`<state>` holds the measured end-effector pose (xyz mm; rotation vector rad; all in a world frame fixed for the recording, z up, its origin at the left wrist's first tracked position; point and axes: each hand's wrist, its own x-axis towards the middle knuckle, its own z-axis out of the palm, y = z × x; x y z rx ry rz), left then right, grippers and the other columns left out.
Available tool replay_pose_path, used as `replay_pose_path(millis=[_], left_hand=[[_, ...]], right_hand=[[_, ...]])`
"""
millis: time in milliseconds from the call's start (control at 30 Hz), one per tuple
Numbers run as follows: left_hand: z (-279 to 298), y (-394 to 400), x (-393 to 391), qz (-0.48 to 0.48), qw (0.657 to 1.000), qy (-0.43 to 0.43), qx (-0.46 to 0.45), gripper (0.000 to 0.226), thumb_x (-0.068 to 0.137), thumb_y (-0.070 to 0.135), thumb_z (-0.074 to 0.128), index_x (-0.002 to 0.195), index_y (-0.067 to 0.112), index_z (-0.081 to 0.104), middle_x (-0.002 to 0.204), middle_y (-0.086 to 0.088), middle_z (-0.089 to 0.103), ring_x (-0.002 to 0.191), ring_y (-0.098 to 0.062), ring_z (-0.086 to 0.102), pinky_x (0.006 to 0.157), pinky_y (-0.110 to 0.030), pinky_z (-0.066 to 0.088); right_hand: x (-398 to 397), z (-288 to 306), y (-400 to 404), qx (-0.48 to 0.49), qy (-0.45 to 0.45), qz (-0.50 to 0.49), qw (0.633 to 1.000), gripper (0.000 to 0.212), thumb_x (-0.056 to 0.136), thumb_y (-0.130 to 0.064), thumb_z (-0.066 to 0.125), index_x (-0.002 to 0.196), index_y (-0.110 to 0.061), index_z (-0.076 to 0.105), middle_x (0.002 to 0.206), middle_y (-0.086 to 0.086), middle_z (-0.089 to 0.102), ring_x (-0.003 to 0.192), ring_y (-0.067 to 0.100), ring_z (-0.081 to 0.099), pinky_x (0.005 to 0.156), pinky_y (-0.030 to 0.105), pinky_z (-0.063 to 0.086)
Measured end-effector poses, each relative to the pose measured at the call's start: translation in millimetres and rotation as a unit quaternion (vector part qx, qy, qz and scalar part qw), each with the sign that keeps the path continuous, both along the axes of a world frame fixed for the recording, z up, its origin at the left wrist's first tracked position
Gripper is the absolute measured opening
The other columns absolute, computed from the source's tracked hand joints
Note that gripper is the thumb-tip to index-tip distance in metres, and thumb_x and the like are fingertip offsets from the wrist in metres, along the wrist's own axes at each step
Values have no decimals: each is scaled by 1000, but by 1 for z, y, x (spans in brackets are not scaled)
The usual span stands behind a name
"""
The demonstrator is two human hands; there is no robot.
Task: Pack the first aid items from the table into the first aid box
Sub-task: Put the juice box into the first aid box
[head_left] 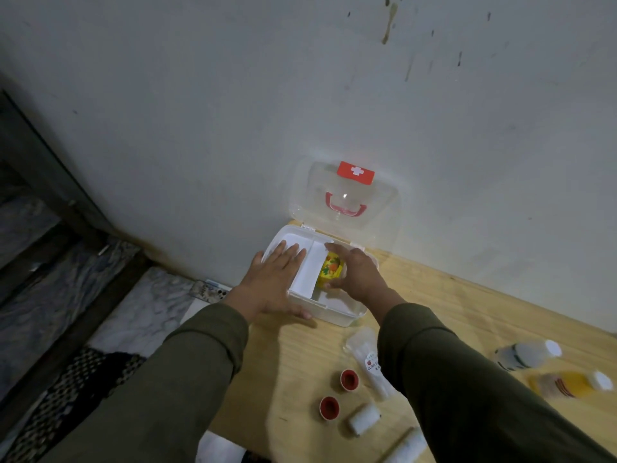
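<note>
The white first aid box (337,315) stands open on the wooden table (300,359), its clear lid (347,202) leaning against the wall. My left hand (275,282) lies flat on the box's left edge, fingers spread. My right hand (359,272) grips a yellow patterned tape roll (330,267) inside the right compartment. On the table lie two red-rimmed tape rolls (349,379) (329,407), a clear wrapped roll (370,362), a white bandage roll (362,419), another white roll (409,446), a white-capped bottle (527,355) and a yellow bottle (567,384).
A grey wall (300,111) rises right behind the box. The table's left edge drops to a marble floor (140,312) with a dark patterned mat (76,389). A dark door frame (50,182) stands at far left.
</note>
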<state>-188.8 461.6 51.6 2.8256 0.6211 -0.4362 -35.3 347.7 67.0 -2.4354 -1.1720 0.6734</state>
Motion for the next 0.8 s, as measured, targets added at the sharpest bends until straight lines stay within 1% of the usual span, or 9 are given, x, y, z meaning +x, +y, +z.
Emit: replay_pose_path(millis=[133,300,367,433,533,600,667,733,800], left_hand=[[-2,0,1,1,1000,6,2,123,65,82,50,148,21,-15,159,0,-17,146,-24,-17,116,-54,-2],[-1,0,1,0,1000,9,7,123,64,83,50,148,20,-15,159,0,-16,146,-24,-17,116,-55,-1],[0,-1,2,1,1000,14,11,125,63,84,49,149,20,-15,159,0,-17,146,-24,-17,116,-55,-1],[0,-1,2,3,1000,17,11,126,63,84,49,148,20,-16,159,0,-19,146,-24,-18,116,-55,-2],[1,-1,2,4,1000,21,10,125,64,84,49,148,20,-18,159,0,-20,146,-23,-20,116,-54,-4],[2,-2,2,3,1000,27,11,124,64,84,48,148,20,-18,158,-1,-21,145,-23,-21,116,-54,-3],[2,-2,3,3,999,30,9,125,64,84,49,148,20,-19,158,-1,-21,145,-23,-21,116,-54,-3],[2,-2,3,4,999,32,8,125,64,84,49,148,20,-19,158,0,-21,145,-23,-21,116,-54,-3],[3,-2,3,3,999,33,10,126,64,83,50,148,19,-18,158,0,-21,145,-23,-21,117,-53,-3]], right_hand=[[-3,1,-2,28,5,-37,999,72,77,-24,75,139,-27,40,141,9,47,127,27,46,104,37,37],[-8,3,-6,39,-15,-51,998,56,88,-37,59,139,-25,38,143,11,43,127,30,46,102,41,39],[-12,2,-6,37,-26,-63,997,52,90,-39,55,136,-22,38,139,14,44,121,32,49,97,40,43],[-16,1,-6,62,-30,-104,992,46,90,-41,54,127,-17,41,125,16,51,106,31,56,85,38,46],[-22,3,-3,106,98,-158,977,37,91,-41,51,116,-16,38,102,19,63,69,29,65,63,36,57],[-25,3,-1,106,198,-169,960,34,93,-42,48,117,-22,34,106,19,60,62,32,67,51,31,57],[-26,0,2,106,244,-175,948,43,94,-45,45,130,-27,30,113,16,54,83,37,67,62,36,59],[-27,-4,5,116,284,-180,935,53,94,-48,42,141,-32,22,121,18,54,109,39,59,86,44,55],[-29,-6,6,129,318,-176,923,58,94,-48,41,145,-34,17,129,21,52,119,39,53,97,43,49]])
